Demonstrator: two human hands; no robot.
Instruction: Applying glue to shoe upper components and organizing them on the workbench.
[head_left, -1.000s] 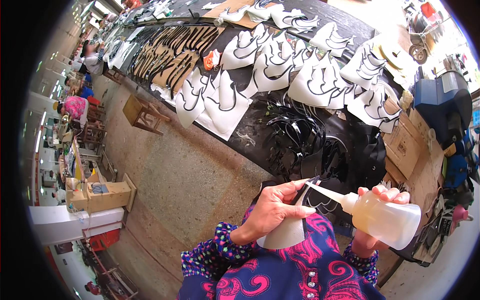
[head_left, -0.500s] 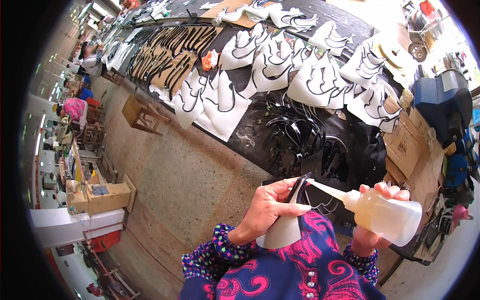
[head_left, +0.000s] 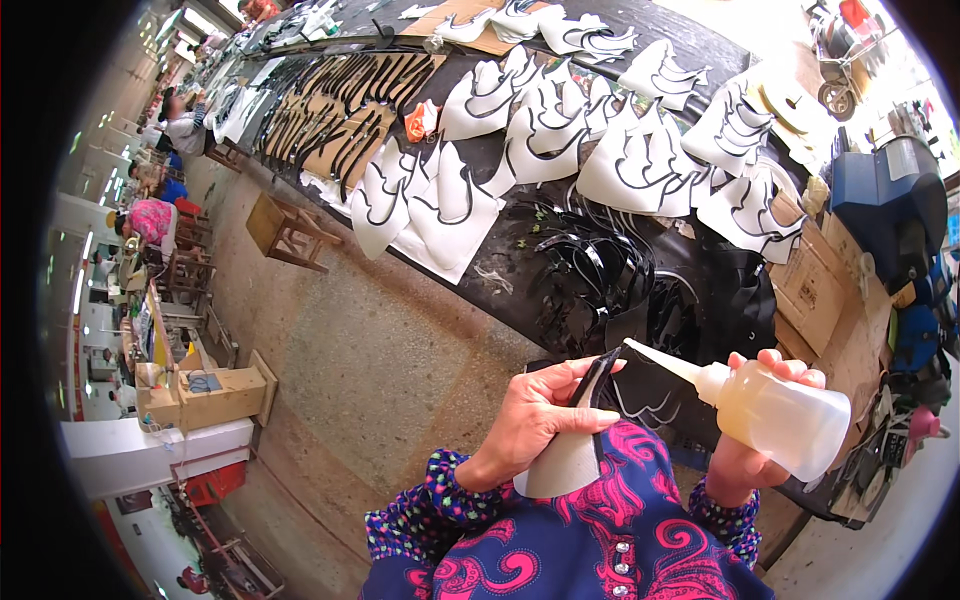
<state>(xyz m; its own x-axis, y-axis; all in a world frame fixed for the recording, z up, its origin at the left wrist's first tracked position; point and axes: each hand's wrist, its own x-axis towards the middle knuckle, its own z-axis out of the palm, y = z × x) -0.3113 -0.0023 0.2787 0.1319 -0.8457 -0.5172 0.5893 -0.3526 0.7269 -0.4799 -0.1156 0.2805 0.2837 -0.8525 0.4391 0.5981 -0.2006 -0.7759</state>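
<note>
Between thumb and fingers, my left hand (head_left: 535, 420) pinches a curved white piece with a black edge strip (head_left: 562, 467), holding it close to my body. My right hand (head_left: 742, 455) is wrapped round a translucent squeeze bottle (head_left: 785, 415) partly filled with yellowish liquid. The bottle lies tilted on its side, and its long white nozzle points left. The nozzle tip is beside the upper end of the black strip; I cannot tell whether they touch. Beyond my hands, loose black strips (head_left: 600, 265) lie heaped on the dark table.
Several stacks of white black-edged pieces (head_left: 640, 165) cover the dark table (head_left: 520, 320). Black strips lie in rows on cardboard (head_left: 330, 140) farther left. A wooden stool (head_left: 280, 232) stands left of the table. A blue machine (head_left: 890, 195) and a cardboard box (head_left: 815, 290) are at right.
My right hand has shifted slightly right with the bottle, and the nozzle tip has moved a little up and right along the strip's end. My left hand keeps its hold on the white piece.
</note>
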